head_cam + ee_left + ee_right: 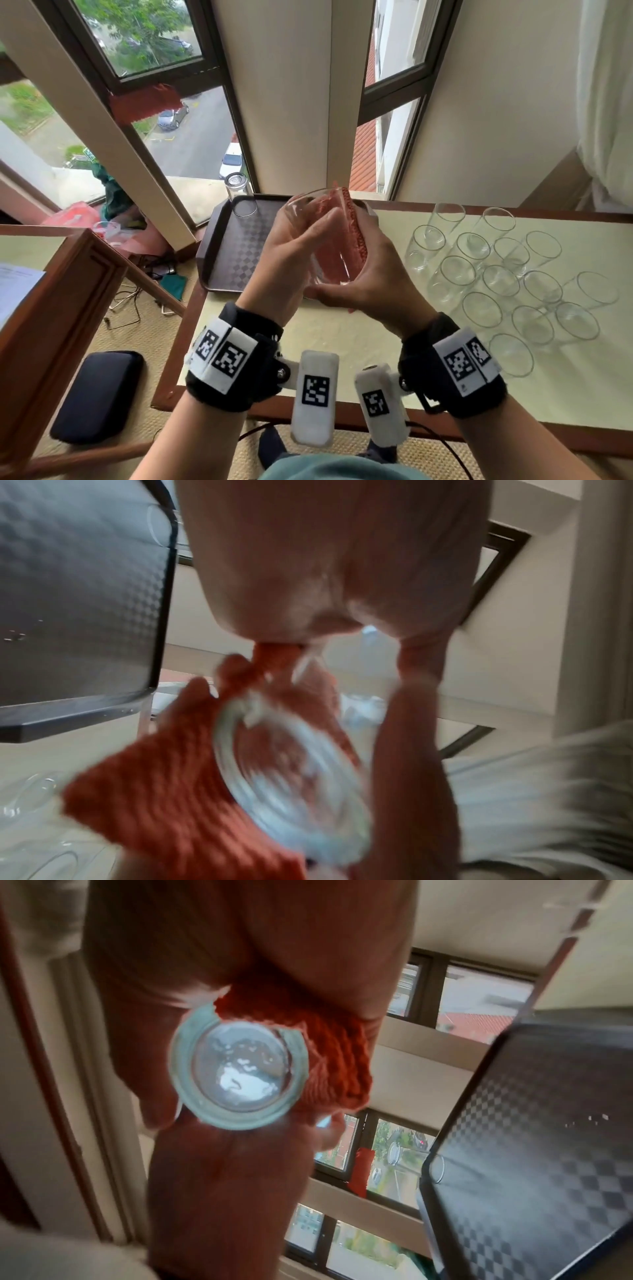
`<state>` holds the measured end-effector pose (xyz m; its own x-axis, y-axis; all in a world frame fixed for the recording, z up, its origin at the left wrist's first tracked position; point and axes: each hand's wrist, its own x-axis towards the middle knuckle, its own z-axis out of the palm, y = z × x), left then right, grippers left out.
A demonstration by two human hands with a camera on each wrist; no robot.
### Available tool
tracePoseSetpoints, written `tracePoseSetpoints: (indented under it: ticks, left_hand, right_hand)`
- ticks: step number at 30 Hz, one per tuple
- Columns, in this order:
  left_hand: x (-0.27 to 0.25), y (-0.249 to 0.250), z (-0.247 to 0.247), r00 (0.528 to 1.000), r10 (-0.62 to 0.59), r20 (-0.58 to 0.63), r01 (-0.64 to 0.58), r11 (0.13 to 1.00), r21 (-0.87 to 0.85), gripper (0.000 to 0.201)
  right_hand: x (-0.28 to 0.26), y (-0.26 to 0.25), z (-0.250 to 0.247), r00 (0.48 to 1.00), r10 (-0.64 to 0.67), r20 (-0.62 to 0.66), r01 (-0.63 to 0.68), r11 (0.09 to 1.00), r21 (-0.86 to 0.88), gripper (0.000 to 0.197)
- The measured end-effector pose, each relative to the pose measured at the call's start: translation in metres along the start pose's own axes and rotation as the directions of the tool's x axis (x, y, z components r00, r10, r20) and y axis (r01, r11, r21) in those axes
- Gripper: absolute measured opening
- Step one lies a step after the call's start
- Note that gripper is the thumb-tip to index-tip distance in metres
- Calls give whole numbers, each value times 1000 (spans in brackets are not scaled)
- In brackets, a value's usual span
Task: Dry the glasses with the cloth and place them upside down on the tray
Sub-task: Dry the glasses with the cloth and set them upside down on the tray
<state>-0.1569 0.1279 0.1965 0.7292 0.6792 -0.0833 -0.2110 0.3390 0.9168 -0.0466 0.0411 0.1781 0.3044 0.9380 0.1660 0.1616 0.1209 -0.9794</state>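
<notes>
At the centre of the head view a clear glass (322, 240) was held tilted above the counter (342, 342), its mouth turned away toward the upper part of the frame. The left hand (291, 260) was wrapped around the glass wall; the right hand (370, 277) was curled round its base end and pinched the orange-red cloth (356, 233) against it, part of the cloth being pushed inside. The wrist views were blurred, and droplets were seen on the glass base (240, 1066), so a slip from wet fingers was judged possible. To the right, the undried glasses (507, 277) stood packed close together and could be knocked by a sweeping elbow. Beyond the hands, the dark tray (233, 246) carried one inverted glass (239, 195) at its far left corner; a careless placement beside it could cause a clash.
</notes>
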Motion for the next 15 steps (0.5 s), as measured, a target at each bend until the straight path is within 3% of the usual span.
tracePoseSetpoints:
  ticks: [3,5,9,11,13,15]
  left_hand:
    - [-4,0,-8,992,-34,123,41,997,-59,70]
    - [-5,3,-11,987,-53,150,57,998,-23,81]
    - [0,4,-6,994,-68,88,63,996,59,57]
    - [2,5,-3,996,-69,58,63,994,94,65]
    - [3,3,1,998,-59,16,57,993,106,76]
    - [3,0,5,1000,-28,2,27,995,101,64]
  right_hand:
    - [-1,-1,-8,993,78,84,-92,978,185,87]
    - [1,-4,-12,991,93,93,-110,973,204,84]
    - [2,-8,-13,999,12,-44,-14,999,-37,87]
    - [3,-5,-11,998,-39,-55,31,990,-139,95]
    - [4,-2,-11,998,-28,-51,21,992,-128,97]
    - [3,0,-13,999,6,-46,-10,996,-92,91]
